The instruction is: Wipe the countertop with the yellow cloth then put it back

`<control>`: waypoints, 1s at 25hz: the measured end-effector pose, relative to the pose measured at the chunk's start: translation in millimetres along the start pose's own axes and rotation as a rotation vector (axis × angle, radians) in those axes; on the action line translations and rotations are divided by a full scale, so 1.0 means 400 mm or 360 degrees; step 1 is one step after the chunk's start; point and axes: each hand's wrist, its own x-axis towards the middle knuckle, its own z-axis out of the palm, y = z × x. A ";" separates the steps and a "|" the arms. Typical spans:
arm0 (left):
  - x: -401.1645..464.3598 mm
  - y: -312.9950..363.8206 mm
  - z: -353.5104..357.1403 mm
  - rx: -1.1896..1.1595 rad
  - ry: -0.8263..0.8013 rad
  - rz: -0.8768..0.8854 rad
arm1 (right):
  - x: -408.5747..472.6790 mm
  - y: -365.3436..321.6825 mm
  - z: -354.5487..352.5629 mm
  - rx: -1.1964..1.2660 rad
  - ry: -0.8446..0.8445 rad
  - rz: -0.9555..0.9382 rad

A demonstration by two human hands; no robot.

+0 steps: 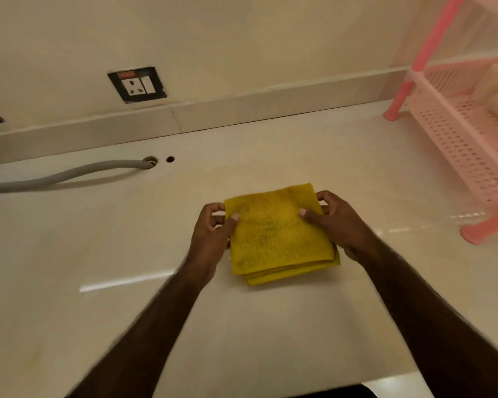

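Note:
The yellow cloth point(276, 237) is folded into a thick square over the middle of the cream countertop point(98, 254). My left hand point(213, 234) pinches its far left corner, thumb on top and fingers curled beneath. My right hand point(337, 222) pinches the far right corner the same way. The cloth's near edge shows several stacked layers. Whether that near edge rests on the counter or hangs just above it, I cannot tell.
A pink plastic rack point(460, 133) stands on the counter at the right, one foot close to my right forearm. A grey corrugated hose point(69, 175) runs from the left into a counter hole. A wall socket point(137, 84) sits above the backsplash.

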 end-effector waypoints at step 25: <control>0.737 0.174 0.147 0.0449 0.0329 0.0087 | 0.711 -0.165 -0.084 -0.0904 0.0488 -0.0111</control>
